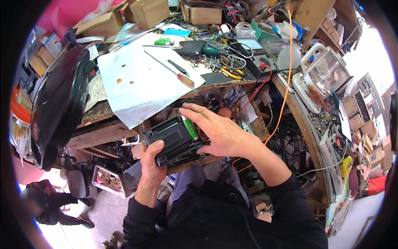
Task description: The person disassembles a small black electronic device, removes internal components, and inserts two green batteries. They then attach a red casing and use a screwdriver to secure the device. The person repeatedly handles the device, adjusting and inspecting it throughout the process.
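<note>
**Right hand (226, 133) spanning a green battery (190, 128)**

The left hand (151, 161) is gripping the near left corner of a black box (169, 140), thumb on top, just in front of the bench (228, 83). The right hand is arching wide over the box's right end, nearer the battery, which is lying crosswise to the box's long axis; whether it is pressing, I cannot tell. The box is showing stiff, ridged plastic, the battery a smooth tube. Beyond, a thin white sheet (132, 93) is drooping over the bench's front edge, bearing a slim screwdriver (170, 68).

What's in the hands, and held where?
A black device: left hand grips its left edge, thumb on top; right hand is by the green cylinder at its right end, grip unclear.
</note>
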### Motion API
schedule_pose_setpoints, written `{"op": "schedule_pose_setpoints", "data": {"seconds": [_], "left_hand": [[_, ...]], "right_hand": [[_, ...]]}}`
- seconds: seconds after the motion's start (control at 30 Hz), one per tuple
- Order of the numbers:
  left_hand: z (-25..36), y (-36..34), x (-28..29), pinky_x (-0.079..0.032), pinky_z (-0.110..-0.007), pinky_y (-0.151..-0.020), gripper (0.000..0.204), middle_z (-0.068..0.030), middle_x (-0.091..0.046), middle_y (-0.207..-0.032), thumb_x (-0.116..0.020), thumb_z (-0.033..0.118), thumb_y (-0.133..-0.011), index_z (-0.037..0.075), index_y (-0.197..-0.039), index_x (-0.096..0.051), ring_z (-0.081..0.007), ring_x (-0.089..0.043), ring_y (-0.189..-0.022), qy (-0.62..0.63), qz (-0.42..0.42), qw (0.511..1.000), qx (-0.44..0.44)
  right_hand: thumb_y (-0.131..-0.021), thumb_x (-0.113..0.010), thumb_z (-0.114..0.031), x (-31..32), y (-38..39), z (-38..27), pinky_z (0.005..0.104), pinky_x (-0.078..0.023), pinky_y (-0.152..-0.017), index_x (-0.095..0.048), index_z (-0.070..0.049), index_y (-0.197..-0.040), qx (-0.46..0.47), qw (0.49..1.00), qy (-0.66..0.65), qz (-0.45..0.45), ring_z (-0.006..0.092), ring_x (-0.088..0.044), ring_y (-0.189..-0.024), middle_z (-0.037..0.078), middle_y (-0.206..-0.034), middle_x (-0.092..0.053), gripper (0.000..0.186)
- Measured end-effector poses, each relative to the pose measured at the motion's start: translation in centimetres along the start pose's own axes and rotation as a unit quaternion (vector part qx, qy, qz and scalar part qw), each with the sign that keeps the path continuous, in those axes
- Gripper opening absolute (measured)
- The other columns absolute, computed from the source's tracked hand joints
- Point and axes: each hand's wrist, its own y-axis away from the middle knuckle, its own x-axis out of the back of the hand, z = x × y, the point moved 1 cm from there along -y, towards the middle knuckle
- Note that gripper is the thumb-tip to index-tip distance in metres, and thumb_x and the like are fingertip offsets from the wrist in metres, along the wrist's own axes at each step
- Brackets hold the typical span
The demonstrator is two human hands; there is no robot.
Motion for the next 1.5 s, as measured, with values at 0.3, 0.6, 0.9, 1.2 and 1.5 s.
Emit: {"op": "schedule_pose_setpoints", "data": {"seconds": [0.3,0.6,0.9,1.2,1.5], "left_hand": [[0.2,0.5,-0.3,-0.059,-0.041,-0.095,0.054,-0.0184,-0.071,-0.117,-0.069,0.021,-0.082,-0.008,-0.126,-0.060,-0.0284,-0.073,-0.103,0.007,0.000,1.000,-0.011],[0.7,0.3,-1.0,-0.059,-0.040,-0.093,0.055,-0.0181,-0.071,-0.116,-0.074,0.017,-0.080,-0.008,-0.128,-0.059,-0.0249,-0.072,-0.102,0.030,-0.001,1.000,0.006],[-0.7,-0.1,0.4,-0.057,-0.041,-0.097,0.057,-0.0166,-0.070,-0.118,-0.076,0.012,-0.080,-0.005,-0.131,-0.057,-0.0255,-0.070,-0.106,0.050,0.013,0.998,0.025],[-0.9,-0.7,0.4,-0.057,-0.038,-0.094,0.049,-0.0142,-0.071,-0.115,-0.077,0.016,-0.085,-0.004,-0.125,-0.060,-0.0219,-0.070,-0.101,0.040,0.013,0.999,0.026],[-0.1,0.1,0.2,-0.056,-0.037,-0.096,0.055,-0.0150,-0.069,-0.118,-0.078,0.018,-0.084,-0.004,-0.129,-0.055,-0.0219,-0.069,-0.104,0.047,0.016,0.999,0.002]], "right_hand": [[-0.069,-0.087,-0.006,-1.1,0.1,1.6,0.0451,-0.046,-0.112,-0.042,0.000,-0.150,0.097,0.994,-0.001,0.058,0.0412,-0.051,-0.135,0.022,-0.150,-0.048,0.093],[-0.070,-0.086,-0.009,-0.8,0.1,1.5,0.0460,-0.049,-0.108,-0.050,0.002,-0.143,0.088,0.995,0.034,0.044,0.0421,-0.052,-0.134,0.022,-0.152,-0.047,0.082],[-0.089,-0.075,-0.014,4.8,-5.6,2.2,0.0430,-0.056,-0.089,-0.069,-0.002,-0.119,0.023,0.989,0.000,0.143,0.0361,-0.070,-0.104,0.019,-0.118,-0.070,0.033],[-0.090,-0.057,-0.006,6.2,-22.7,14.0,0.0517,-0.054,-0.086,-0.072,-0.003,-0.113,-0.054,0.942,0.268,0.193,0.0435,-0.069,-0.094,0.022,-0.098,-0.073,0.028],[-0.087,-0.057,0.003,6.9,-29.1,14.6,0.0476,-0.053,-0.099,-0.060,-0.021,-0.143,-0.100,0.926,0.353,-0.092,0.0370,-0.063,-0.123,0.019,-0.131,-0.066,0.061]]}}
